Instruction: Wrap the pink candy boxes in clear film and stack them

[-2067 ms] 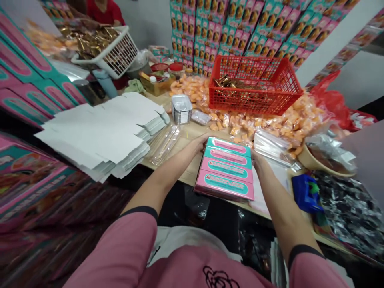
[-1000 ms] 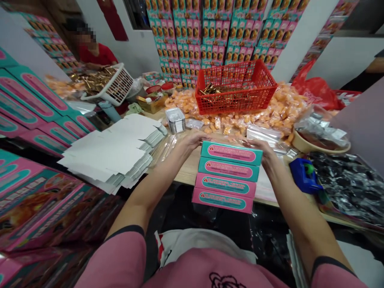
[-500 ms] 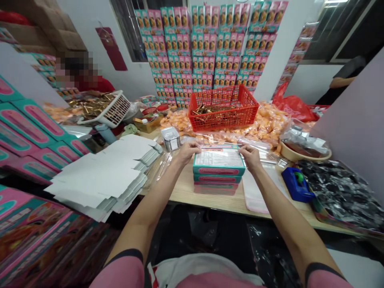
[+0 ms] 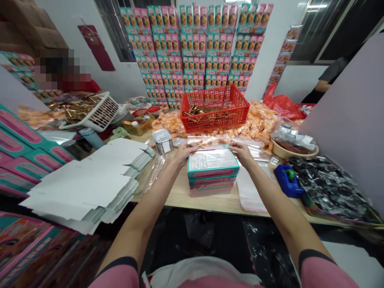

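A short stack of teal and pink boxes stands on the table in front of me, the lower ones under shiny clear film. The top box (image 4: pixel 213 160) lies flat with its white printed panel upward. At its far left corner, my left hand (image 4: pixel 183 155) is closed, fingertips pinching clear plastic film (image 4: pixel 207 140) that stands up behind the box. My right hand (image 4: pixel 243 155) pinches at the far right corner in the same way. Small folds of the film are hard to make out between the fingers.
Flat white cartons (image 4: pixel 87 176) lie left, near a stack of metal tins (image 4: pixel 162 141). A red basket (image 4: pixel 214 112) of gold packets stands behind, among orange packets (image 4: pixel 259 120). Right are plastic sleeves (image 4: pixel 250 192), a blue tape dispenser (image 4: pixel 288 181) and a tray of black packets (image 4: pixel 333 192). A person (image 4: pixel 90 86) sits left.
The whole view has shifted, so things appear farther left. Both hands stay at the top box's far corners, and the film now stands up higher behind it.
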A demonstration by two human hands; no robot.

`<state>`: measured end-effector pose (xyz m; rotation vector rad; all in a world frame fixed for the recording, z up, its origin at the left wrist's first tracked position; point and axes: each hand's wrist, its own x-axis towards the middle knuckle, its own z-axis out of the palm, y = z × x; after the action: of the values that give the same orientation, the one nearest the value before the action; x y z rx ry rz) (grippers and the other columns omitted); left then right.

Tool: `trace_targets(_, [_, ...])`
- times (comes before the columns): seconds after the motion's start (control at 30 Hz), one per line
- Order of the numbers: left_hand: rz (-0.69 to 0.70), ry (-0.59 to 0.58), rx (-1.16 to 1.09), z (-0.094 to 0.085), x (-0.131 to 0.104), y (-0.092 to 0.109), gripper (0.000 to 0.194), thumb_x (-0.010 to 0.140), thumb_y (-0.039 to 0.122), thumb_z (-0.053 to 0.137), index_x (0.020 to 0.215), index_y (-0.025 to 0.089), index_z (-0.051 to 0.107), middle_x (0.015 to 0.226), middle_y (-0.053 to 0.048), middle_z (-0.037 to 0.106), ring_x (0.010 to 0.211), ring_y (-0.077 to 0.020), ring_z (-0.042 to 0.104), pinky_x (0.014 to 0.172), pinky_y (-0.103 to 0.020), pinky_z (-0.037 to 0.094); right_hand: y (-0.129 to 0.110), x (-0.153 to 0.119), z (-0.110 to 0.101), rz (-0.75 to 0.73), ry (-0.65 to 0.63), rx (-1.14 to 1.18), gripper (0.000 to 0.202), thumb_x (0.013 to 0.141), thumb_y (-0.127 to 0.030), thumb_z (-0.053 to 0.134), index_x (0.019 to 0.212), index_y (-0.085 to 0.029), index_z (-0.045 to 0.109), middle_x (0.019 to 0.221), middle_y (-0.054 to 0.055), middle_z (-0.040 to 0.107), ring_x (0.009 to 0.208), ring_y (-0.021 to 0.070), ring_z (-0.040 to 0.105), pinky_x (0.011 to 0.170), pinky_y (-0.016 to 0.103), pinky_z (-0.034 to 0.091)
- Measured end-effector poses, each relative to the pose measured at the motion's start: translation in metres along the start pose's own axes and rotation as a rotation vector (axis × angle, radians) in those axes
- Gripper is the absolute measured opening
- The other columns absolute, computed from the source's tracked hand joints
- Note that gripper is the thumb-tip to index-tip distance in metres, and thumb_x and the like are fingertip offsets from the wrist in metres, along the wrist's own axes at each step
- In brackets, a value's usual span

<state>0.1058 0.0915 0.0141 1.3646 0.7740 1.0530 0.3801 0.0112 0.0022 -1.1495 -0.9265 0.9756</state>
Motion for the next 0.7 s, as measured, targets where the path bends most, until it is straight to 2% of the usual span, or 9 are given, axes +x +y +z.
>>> trace_targets(0.17, [-0.037,0.002,-0.006,-0.002,-0.002,0.0,0.027,0.053,0.028,0.083,0.074,0.018,0.069,0.066,0.0,0.067,0.059,-0.0143,0.058,0.056,-0.025,0.04,-0.006,0.006,0.001,0.069,-0.055,0.027,0.036,0.046,-0.038,0.088,0.072,-0.02,0.07,0.07,-0.002,0.069,0.066,0.0126,0.06,0.065,0.027,0.045])
trace_targets(0.23, [-0.074,0.003,0.01,-0.003,-0.002,-0.001,0.026,0.053,0.03,0.082,0.073,0.016,0.072,0.066,-0.003,0.069,0.06,-0.0171,0.061,0.058,-0.028,0.042,-0.006,0.008,0.002,0.092,-0.072,0.036,0.035,0.045,-0.037,0.088,0.069,-0.02,0.069,0.067,-0.001,0.068,0.062,0.0123,0.059,0.062,0.027,0.043])
trace_targets(0.37, [-0.13,0.061,0.054,-0.005,0.002,-0.004,0.02,0.053,0.031,0.08,0.059,0.015,0.069,0.058,-0.004,0.065,0.056,-0.0172,0.058,0.055,-0.028,0.041,-0.009,0.01,0.005,0.126,-0.088,0.04,0.035,0.041,-0.032,0.087,0.067,-0.019,0.069,0.066,-0.002,0.067,0.059,0.0106,0.056,0.057,0.025,0.041])
trace_targets(0.47, [-0.167,0.119,0.101,-0.005,0.005,-0.003,0.022,0.054,0.03,0.079,0.049,0.016,0.062,0.05,-0.002,0.059,0.05,-0.0154,0.053,0.052,-0.027,0.036,-0.012,0.011,0.005,0.147,-0.077,0.014,0.033,0.042,-0.031,0.087,0.064,-0.02,0.066,0.059,-0.004,0.062,0.054,0.0094,0.052,0.053,0.024,0.038])
trace_targets(0.6, [-0.237,0.135,0.14,-0.004,0.005,0.001,0.024,0.055,0.027,0.08,0.05,0.017,0.059,0.045,-0.001,0.054,0.045,-0.016,0.051,0.05,-0.027,0.034,-0.014,0.01,0.005,0.167,-0.028,-0.027,0.032,0.042,-0.028,0.086,0.06,-0.02,0.061,0.056,-0.004,0.06,0.053,0.0098,0.05,0.052,0.025,0.036])
trace_targets(0.7, [-0.241,0.114,0.128,-0.004,0.003,0.005,0.026,0.055,0.025,0.08,0.05,0.017,0.056,0.045,-0.001,0.052,0.044,-0.0159,0.051,0.05,-0.028,0.035,-0.016,0.006,0.005,0.146,0.014,-0.034,0.03,0.042,-0.027,0.084,0.058,-0.02,0.06,0.055,-0.004,0.059,0.054,0.0101,0.051,0.053,0.025,0.038])
